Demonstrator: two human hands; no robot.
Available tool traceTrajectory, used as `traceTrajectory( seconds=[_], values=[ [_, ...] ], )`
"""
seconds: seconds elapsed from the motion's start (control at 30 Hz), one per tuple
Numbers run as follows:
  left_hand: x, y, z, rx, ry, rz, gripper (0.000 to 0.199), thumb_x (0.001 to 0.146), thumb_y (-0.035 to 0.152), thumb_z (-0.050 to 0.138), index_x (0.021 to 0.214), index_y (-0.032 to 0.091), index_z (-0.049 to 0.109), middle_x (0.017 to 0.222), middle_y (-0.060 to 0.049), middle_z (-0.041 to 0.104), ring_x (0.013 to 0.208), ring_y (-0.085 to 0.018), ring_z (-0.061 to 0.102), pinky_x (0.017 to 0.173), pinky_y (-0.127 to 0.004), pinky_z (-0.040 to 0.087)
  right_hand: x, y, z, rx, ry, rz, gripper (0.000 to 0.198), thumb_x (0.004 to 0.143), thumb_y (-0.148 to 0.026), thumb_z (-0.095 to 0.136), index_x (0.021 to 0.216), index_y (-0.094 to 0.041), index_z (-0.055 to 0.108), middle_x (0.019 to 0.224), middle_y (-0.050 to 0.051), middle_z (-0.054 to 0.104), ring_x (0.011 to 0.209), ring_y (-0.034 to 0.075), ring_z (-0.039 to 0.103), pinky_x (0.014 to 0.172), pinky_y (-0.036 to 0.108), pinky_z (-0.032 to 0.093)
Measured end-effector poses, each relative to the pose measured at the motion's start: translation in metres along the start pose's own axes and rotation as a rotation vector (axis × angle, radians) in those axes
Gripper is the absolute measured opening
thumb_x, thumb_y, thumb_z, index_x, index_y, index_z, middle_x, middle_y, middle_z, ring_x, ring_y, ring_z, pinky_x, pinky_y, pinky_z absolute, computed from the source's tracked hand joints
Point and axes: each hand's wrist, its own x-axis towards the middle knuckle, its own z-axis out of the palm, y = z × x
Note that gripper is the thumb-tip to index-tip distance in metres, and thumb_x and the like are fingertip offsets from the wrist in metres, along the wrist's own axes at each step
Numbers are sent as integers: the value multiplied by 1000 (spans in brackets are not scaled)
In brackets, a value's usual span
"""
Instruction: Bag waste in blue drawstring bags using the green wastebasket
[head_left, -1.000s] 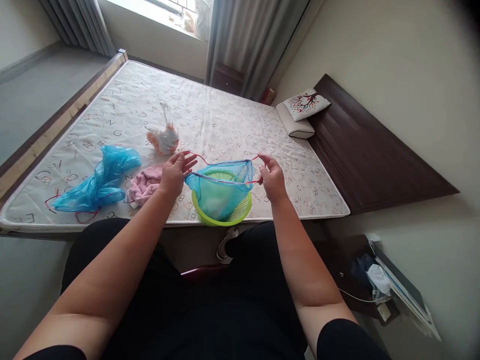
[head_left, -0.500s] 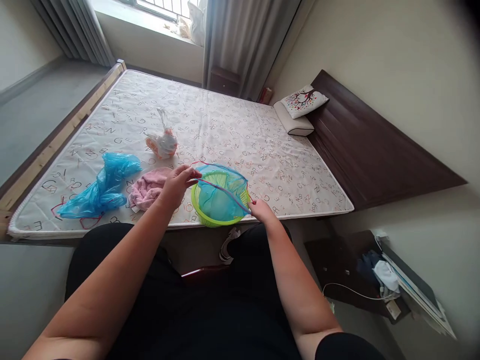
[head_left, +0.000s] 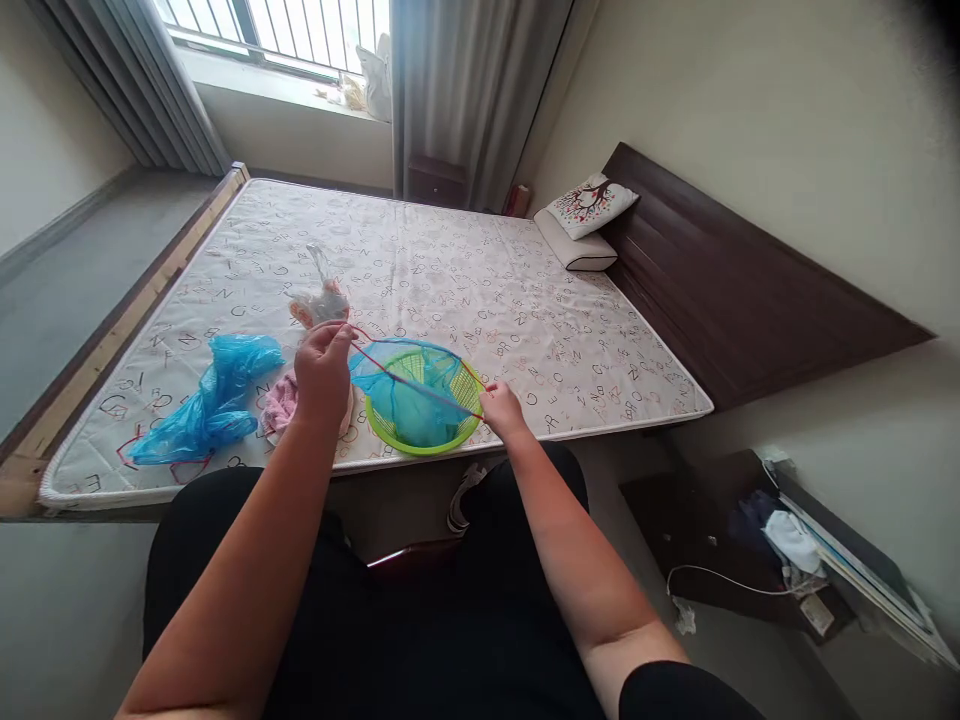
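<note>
A blue plastic bag (head_left: pixel 427 405) lines the inside of a green basket (head_left: pixel 424 447) at the mattress's near edge. My left hand (head_left: pixel 326 362) is closed on the red drawstring at the left of the bag's mouth. At the other side my right hand (head_left: pixel 504 408) grips the drawstring too, close to the basket's rim. The string runs taut between both hands, over the basket. A pink cloth (head_left: pixel 280 403) lies by my left hand, partly hidden behind it. Farther left is another blue plastic bag (head_left: pixel 214 400) with red drawstrings, crumpled flat.
A clear bag with orange contents (head_left: pixel 321 303) sits behind my left hand on the mattress (head_left: pixel 450 270). Pillows (head_left: pixel 589 215) rest against the dark headboard (head_left: pixel 720 270). At the lower right a nightstand (head_left: pixel 690 530) carries a cable and cloths.
My left hand has moved left and slightly up, pulling the drawstring out into a longer loop. My right hand keeps its hold. The camera view has shifted a little.
</note>
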Motion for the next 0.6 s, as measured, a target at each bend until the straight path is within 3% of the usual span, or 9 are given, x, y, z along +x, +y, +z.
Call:
traceTrajectory(
  seconds=[0.07, 0.13, 0.23, 0.33, 0.47, 0.6],
  values=[
    [0, 4, 5, -117, 5, -17, 15, 95, 36, 67, 93, 21, 63, 134, -8, 74, 129, -27, 64, 106, -41, 55, -3, -7, -15, 76, 67, -46, 27, 82, -26, 62, 109, -23, 62, 86, 1, 67, 72, 18, 61, 66, 28, 43],
    [0, 3, 9, -251, -73, -76, 21, 99, 42, 65, 98, 22, 60, 136, -9, 75, 126, -27, 68, 103, -43, 57, -4, -17, -30, 324, 121, -83, 34, 81, -26, 62, 115, -24, 61, 81, -2, 65, 72, 18, 64, 68, 28, 48],
    [4, -7, 6, -349, -109, -126, 30, 103, 54, 59, 106, 24, 62, 126, -8, 79, 117, -26, 73, 96, -44, 62, -1, -32, -53, 870, 77, 34, 27, 78, -24, 63, 103, -26, 57, 61, -9, 48, 69, 17, 66, 76, 30, 57],
    [12, -20, -5, -324, -28, -123, 33, 106, 58, 53, 112, 29, 69, 121, -5, 79, 108, -24, 75, 90, -42, 65, 3, -42, -70, 1164, 43, 160, 24, 74, -20, 66, 87, -27, 47, 54, -13, 31, 62, 14, 63, 80, 30, 61],
    [16, -28, -10, -327, -33, -102, 31, 106, 56, 58, 119, 33, 75, 120, -4, 79, 94, -21, 75, 79, -37, 65, -7, -47, -76, 1193, 42, 58, 25, 70, -18, 66, 89, -26, 53, 62, -10, 45, 58, 11, 56, 69, 27, 59],
    [-2, -20, 5, -416, -113, -152, 36, 95, 45, 76, 129, 34, 77, 108, -5, 78, 72, -14, 68, 67, -31, 61, -34, -64, -72, 861, -21, -261, 12, 74, -25, 63, 85, -26, 59, 63, -8, 43, 53, 11, 42, 56, 27, 46]
  ],
)
